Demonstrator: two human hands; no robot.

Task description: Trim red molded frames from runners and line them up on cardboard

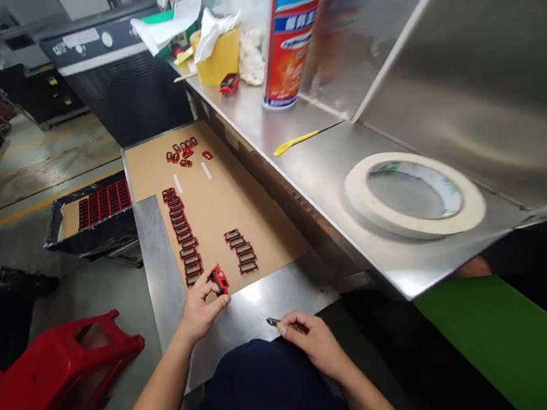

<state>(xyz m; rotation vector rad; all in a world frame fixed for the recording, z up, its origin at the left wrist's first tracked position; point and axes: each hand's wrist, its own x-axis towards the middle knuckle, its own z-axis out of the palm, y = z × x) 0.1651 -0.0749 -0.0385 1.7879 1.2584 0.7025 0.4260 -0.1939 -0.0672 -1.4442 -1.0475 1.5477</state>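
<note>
My left hand (200,307) pinches a small red part (219,280) at the near edge of a brown cardboard sheet (213,203). My right hand (311,339) is closed round a small yellow-handled tool (273,323) whose tip points left over the steel table (261,304). On the cardboard lie a long column of red frame parts (182,234), a shorter column (242,251) to its right, and a loose cluster (184,151) at the far end.
A higher steel bench carries a tape roll (414,194), a yellow tool (295,141), a spray can (291,31) and a yellow container (218,56). A black tray of red parts (95,211) and a tipped red stool (56,371) are on the left.
</note>
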